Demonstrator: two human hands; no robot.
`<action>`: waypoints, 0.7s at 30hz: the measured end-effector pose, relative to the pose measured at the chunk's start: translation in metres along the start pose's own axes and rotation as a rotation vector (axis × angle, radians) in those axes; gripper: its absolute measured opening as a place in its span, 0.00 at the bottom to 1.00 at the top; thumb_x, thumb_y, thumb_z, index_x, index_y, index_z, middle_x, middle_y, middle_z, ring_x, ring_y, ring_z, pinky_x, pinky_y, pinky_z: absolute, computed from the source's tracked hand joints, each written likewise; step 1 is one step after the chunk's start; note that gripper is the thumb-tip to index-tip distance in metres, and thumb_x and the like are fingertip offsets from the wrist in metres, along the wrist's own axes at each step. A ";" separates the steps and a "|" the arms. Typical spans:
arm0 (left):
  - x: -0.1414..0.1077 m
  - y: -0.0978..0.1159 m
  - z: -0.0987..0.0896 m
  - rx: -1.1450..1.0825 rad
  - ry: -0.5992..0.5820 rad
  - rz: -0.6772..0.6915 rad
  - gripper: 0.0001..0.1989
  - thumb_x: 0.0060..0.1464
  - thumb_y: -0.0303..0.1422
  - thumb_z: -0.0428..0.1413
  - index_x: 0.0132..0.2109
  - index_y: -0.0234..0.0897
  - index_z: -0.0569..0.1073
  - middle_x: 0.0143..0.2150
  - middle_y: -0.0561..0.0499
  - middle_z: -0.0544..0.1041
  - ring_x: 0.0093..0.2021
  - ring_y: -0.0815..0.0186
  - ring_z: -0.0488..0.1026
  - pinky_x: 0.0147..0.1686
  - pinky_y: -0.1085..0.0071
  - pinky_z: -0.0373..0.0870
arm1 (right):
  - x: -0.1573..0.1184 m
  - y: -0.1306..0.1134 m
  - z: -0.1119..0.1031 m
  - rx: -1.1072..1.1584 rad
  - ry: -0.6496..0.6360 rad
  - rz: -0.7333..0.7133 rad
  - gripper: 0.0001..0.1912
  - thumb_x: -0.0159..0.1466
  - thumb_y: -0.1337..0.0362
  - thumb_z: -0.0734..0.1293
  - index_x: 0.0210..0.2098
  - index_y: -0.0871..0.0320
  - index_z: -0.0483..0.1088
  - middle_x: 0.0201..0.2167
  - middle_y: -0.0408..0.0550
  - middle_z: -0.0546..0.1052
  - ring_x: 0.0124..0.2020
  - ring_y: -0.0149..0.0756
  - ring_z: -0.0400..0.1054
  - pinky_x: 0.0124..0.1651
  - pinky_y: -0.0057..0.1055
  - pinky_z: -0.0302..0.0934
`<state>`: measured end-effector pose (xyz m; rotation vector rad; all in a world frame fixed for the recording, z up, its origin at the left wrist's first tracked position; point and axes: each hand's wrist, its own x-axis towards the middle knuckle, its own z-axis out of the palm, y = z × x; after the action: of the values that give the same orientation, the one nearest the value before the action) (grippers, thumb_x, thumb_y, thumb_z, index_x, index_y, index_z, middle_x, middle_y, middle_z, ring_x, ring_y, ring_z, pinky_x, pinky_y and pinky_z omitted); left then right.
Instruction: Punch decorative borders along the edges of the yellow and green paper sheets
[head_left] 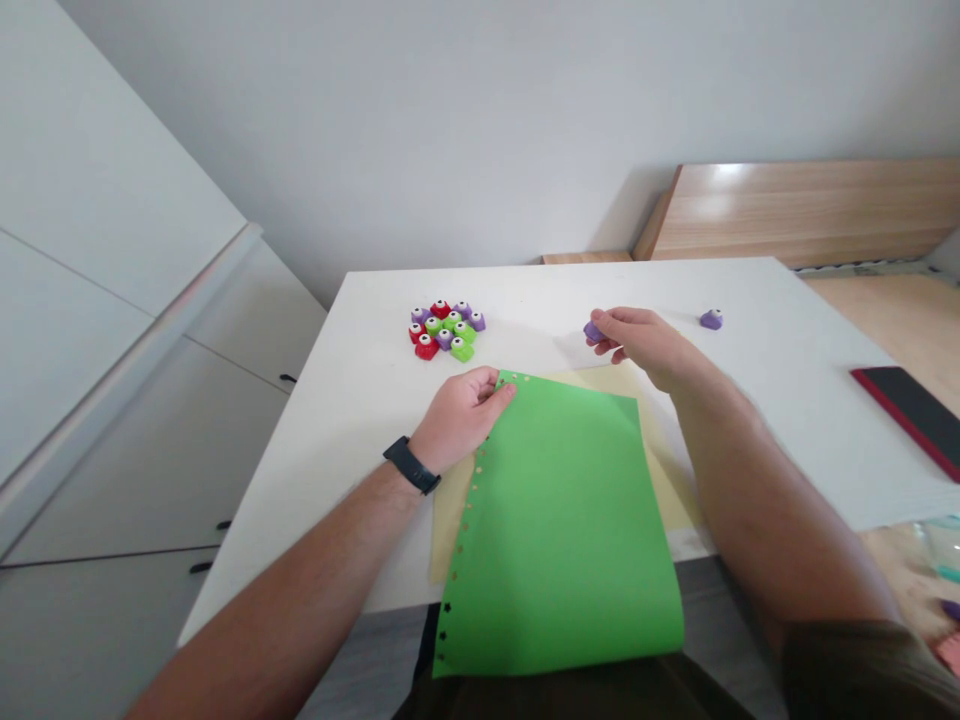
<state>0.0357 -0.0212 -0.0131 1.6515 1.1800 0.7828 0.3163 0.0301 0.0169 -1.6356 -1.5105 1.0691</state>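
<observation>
Closest in, the left hand (459, 418) clamps the top corner of the green paper sheet (559, 530), star holes running down its edge, a cream sheet (664, 470) beneath. Just beyond, the right hand (641, 345) pinches a small purple craft punch (593, 331). Farther off, a cluster of craft punches (444, 330) and a lone purple punch (712, 319) sit on the white table (787, 400).

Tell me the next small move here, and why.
Probably bring the purple paper punch in the right hand to the green sheet's top edge, beside the last star holes: the left hand already pins that corner, and the holes run along the side and onto the top.
</observation>
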 end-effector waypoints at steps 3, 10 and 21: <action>0.000 0.000 0.000 0.016 0.004 -0.001 0.16 0.61 0.46 0.57 0.33 0.38 0.68 0.26 0.56 0.69 0.24 0.69 0.64 0.25 0.72 0.56 | 0.001 0.004 -0.005 -0.256 0.109 -0.079 0.22 0.65 0.45 0.64 0.41 0.57 0.77 0.39 0.52 0.81 0.35 0.38 0.70 0.35 0.33 0.62; 0.000 -0.001 0.000 0.036 -0.004 0.009 0.16 0.62 0.44 0.56 0.33 0.38 0.66 0.26 0.57 0.67 0.25 0.70 0.62 0.25 0.72 0.55 | 0.006 0.012 -0.005 -0.825 0.141 -0.091 0.19 0.64 0.50 0.66 0.40 0.58 0.80 0.39 0.57 0.81 0.39 0.46 0.73 0.44 0.40 0.62; 0.000 -0.003 0.001 0.050 -0.009 0.003 0.15 0.62 0.45 0.55 0.33 0.38 0.67 0.26 0.56 0.69 0.25 0.69 0.63 0.25 0.72 0.55 | 0.009 0.016 -0.006 -0.867 0.254 -0.112 0.23 0.66 0.48 0.64 0.45 0.59 0.80 0.43 0.60 0.80 0.44 0.49 0.73 0.48 0.42 0.63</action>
<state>0.0351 -0.0210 -0.0164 1.6957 1.2000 0.7530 0.3292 0.0375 0.0043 -2.0909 -1.9878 0.0904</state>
